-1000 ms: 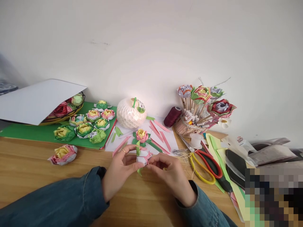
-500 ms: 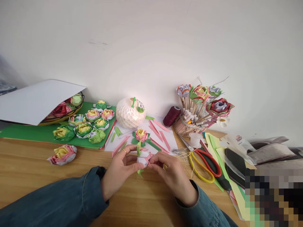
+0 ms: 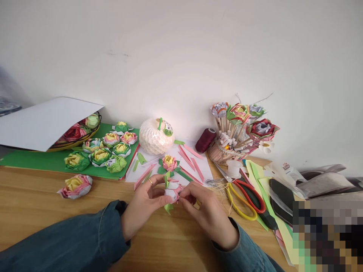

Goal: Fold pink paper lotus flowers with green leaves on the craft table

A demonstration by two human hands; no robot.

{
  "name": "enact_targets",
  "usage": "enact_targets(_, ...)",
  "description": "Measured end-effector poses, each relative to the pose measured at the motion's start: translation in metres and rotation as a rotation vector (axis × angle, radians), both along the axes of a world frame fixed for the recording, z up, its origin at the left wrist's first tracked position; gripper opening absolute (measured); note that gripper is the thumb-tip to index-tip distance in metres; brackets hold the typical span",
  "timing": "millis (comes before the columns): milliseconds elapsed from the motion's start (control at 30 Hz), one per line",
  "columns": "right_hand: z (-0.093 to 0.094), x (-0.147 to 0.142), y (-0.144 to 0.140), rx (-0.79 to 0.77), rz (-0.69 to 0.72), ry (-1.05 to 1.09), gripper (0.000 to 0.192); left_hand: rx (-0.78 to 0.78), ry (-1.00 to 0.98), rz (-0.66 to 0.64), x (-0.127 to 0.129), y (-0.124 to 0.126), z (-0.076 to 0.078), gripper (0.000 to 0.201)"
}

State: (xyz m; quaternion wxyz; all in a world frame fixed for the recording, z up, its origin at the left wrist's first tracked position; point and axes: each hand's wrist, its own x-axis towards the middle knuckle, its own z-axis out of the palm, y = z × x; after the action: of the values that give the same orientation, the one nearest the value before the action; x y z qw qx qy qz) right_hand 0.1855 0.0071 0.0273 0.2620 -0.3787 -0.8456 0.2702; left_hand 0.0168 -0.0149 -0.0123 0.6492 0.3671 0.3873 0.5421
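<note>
Both hands meet over the wooden table point(image 3: 42, 211) and pinch one small folded paper flower piece point(image 3: 171, 190) of white, pink and green paper. My left hand point(image 3: 141, 206), with a ring on one finger, grips it from the left. My right hand point(image 3: 208, 215) grips it from the right with its fingertips. A green strip sticks up from the piece and another hangs below it. Just behind it a finished pink and yellow paper flower point(image 3: 169, 163) lies on white paper among pink strips point(image 3: 190, 158).
Several paper flowers point(image 3: 100, 149) lie on a green sheet point(image 3: 31, 160) at left, one more point(image 3: 74, 185) on bare wood. A netted white ball point(image 3: 155, 136), a thread spool point(image 3: 206, 139), a basket of stemmed flowers point(image 3: 241, 128) and scissors point(image 3: 245, 198) stand to the right.
The hands have barely shifted; the fingers have closed a little tighter on the paper piece. The view has dropped slightly.
</note>
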Motion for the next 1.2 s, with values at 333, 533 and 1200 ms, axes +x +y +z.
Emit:
enact_targets(333,-0.003,-0.004,0.002,-0.146,-0.094,0.079,0.011,-0.001,0.062,0.012,0.001,-0.002,-0.002,0.04)
enact_targets(533,-0.006,-0.005,0.001,-0.055,-0.106,0.088,0.011,0.017,0.059,0.062,0.001,-0.001,-0.001,0.039)
enact_targets(1200,-0.015,-0.007,-0.015,0.632,-0.052,0.071,0.044,-0.038,-0.132,0.154,0.004,-0.002,0.011,0.036)
